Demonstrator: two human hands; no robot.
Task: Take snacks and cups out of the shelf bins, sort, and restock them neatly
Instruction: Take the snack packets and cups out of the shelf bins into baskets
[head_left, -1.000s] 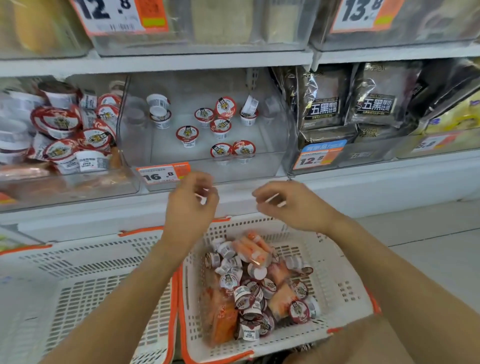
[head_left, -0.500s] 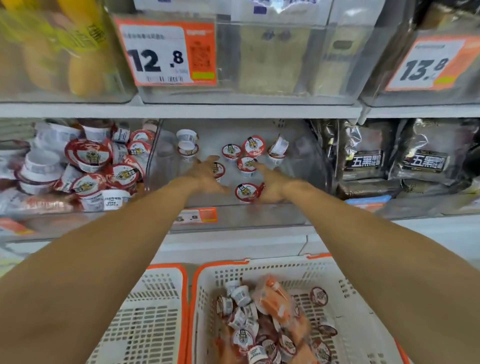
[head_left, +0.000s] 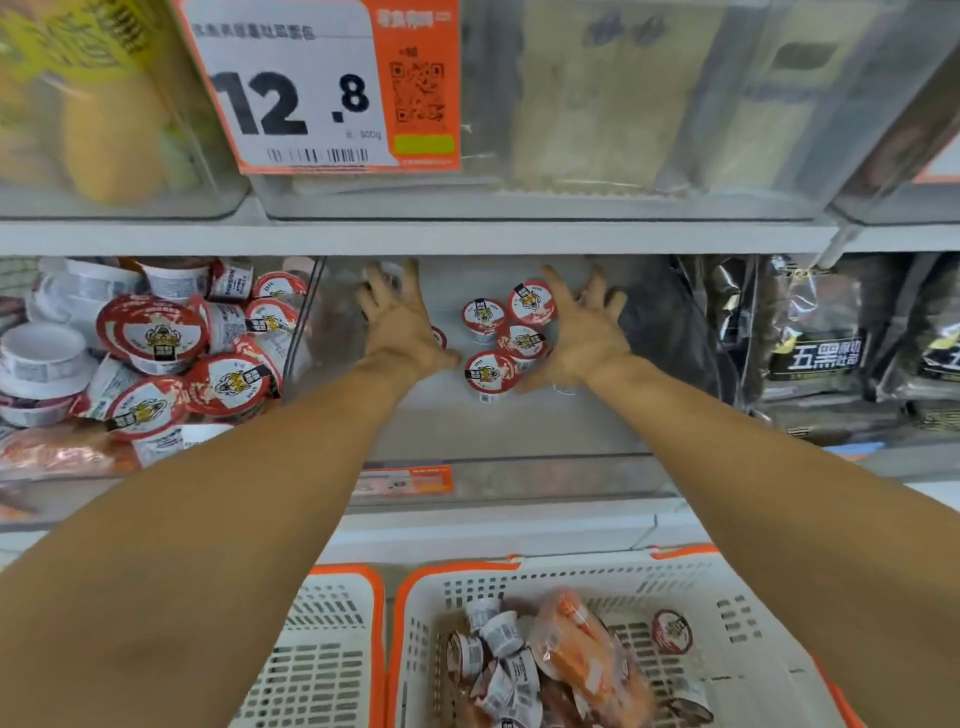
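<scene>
Both arms outstretched into clear bin (head_left: 519, 441); left hand (head_left: 402, 325) and right hand (head_left: 584, 332) fingers splayed, flanking small cups (head_left: 501, 340).

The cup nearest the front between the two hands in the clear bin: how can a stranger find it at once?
Find the big orange price tag reading 12.8; the clear middle bin sits on the shelf below it. Between the left hand and right hand lies a cluster of small red-lidded cups. The front cup is nearest the bin's front wall, its lid tilted toward the camera.
</scene>
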